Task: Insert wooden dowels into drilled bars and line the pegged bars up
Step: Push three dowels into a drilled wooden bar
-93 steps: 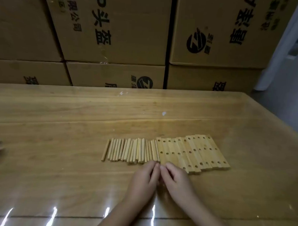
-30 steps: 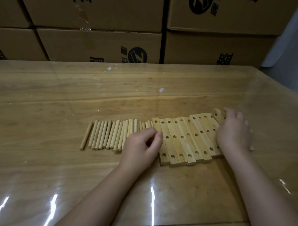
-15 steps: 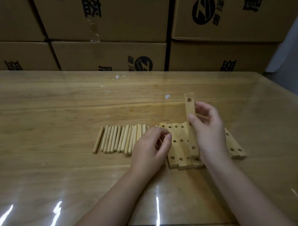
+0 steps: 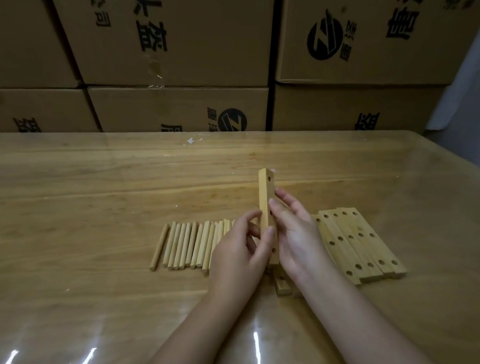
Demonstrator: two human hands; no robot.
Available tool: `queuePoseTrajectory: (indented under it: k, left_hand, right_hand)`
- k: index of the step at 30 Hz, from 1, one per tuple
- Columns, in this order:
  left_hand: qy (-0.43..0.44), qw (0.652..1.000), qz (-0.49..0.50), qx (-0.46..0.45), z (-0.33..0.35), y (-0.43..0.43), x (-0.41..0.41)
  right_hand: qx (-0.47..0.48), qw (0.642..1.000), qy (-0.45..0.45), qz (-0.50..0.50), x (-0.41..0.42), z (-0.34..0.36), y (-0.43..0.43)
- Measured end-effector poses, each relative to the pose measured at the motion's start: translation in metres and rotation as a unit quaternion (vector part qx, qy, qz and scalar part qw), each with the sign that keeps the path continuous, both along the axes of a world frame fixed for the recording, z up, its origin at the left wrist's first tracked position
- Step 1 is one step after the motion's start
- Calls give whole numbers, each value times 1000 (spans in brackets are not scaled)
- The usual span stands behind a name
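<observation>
Half a second back the left hand (image 4: 238, 250) sat curled over the end of the dowel row (image 4: 186, 244); it has since come up to the drilled bar (image 4: 265, 199), which the right hand (image 4: 299, 239) alone held then. The bar has also swung round, so its narrow edge faces the camera, with a hole showing near the top and another low down.

The bar stands nearly upright above the wooden table (image 4: 95, 189), between the two hands. The right fingers (image 4: 276, 208) curl round it from the right. The left thumb and forefinger pinch its lower half from the left; whether that hand also holds a dowel cannot be told.

The remaining bars (image 4: 359, 247) lie side by side just right of the hands. One more bar end (image 4: 282, 285) pokes out beneath the wrists. Cardboard boxes (image 4: 184, 41) are stacked behind the table
</observation>
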State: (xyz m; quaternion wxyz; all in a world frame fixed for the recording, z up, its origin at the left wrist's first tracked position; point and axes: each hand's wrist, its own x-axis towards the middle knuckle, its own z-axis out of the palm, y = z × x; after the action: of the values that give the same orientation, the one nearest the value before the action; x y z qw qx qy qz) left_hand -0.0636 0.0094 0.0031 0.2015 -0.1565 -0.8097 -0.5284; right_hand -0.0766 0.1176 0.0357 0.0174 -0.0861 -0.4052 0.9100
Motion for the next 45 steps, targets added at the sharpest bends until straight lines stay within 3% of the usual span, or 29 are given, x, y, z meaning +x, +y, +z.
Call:
queuePoseTrajectory:
  k: [6, 13, 15, 19, 21, 22, 25, 30, 35, 37, 40, 45]
  left_hand:
    - [-35, 998, -22, 46, 2, -1, -4]
    - [-139, 953, -102, 248, 10, -12, -6]
    - [-195, 917, -147, 317, 13, -14, -7]
    - [-322, 790, -242, 462, 21, -25, -13]
    - [-378, 740, -299, 470, 24, -36, -16]
    - [-403, 730, -319, 451, 25, -41, -17]
    - [-441, 738, -316, 401, 26, -49, -20]
    - [-396, 734, -204, 513, 23, -55, -28]
    - [-263, 860, -106, 424, 15, -49, -30]
    - [-227, 885, -121, 387, 13, -45, -28]
    - [-216, 866, -111, 438, 17, -45, -29]
    - [-218, 824, -82, 516, 25, -60, -35]
  right_hand:
    - [-30, 999, 28, 34, 0, -6, -2]
    - [99, 988, 106, 46, -1, -8, 2]
    - [142, 982, 118, 52, 0, -10, 3]
    - [228, 964, 131, 36, 4, -12, 2]
    - [218, 968, 124, 29, 4, -12, 4]
    - [208, 970, 121, 26, 3, -11, 7]
    - [210, 970, 120, 16, 3, -7, 16]
    - [230, 968, 102, -22, 3, -12, 17]
    - [307, 941, 138, -3, 8, -17, 1]
    - [332, 928, 170, 14, 11, -18, -4]
    - [406, 891, 199, 43, 16, -20, -6]
    - [597, 774, 211, 10, 18, -24, -3]
